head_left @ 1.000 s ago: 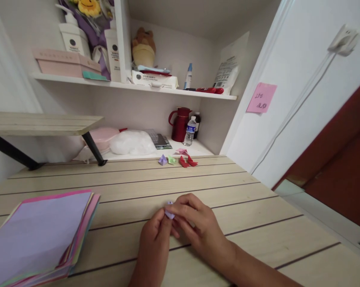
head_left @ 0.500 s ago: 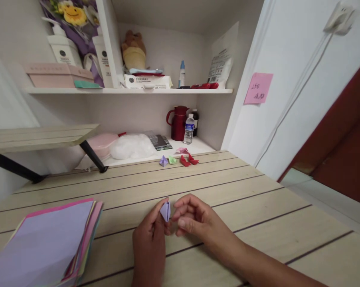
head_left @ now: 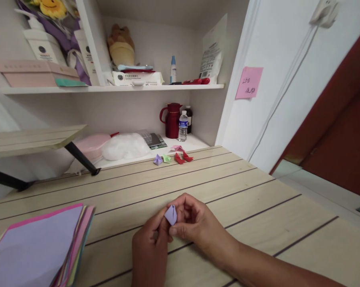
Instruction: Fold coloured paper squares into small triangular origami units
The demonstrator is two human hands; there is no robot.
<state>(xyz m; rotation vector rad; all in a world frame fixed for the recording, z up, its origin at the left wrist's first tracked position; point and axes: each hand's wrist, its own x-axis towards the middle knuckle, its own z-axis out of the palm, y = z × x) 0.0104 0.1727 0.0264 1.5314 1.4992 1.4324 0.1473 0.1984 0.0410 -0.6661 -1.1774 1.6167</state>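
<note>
Both my hands meet low over the wooden table (head_left: 258, 191), pinching a small folded lilac paper piece (head_left: 171, 214) between them. My left hand (head_left: 148, 247) grips it from the left with fingers closed. My right hand (head_left: 194, 225) curls round it from the right, thumb pressed against the paper. Several finished small folded paper pieces (head_left: 171, 157), lilac, green, pink and red, lie at the table's far edge. A stack of coloured paper sheets (head_left: 39, 251) with a lilac sheet on top lies at the near left.
A raised wooden shelf on black brackets (head_left: 33, 139) juts over the table's left. Behind stand a red jug (head_left: 171, 119), a water bottle (head_left: 182, 126), a pink container (head_left: 91, 145) and a white bag (head_left: 124, 145). A pink sticky note (head_left: 248, 82) hangs on the wall at right.
My right hand has closed back onto the lilac piece after loosening half a second ago. The view has shifted slightly right and down.
</note>
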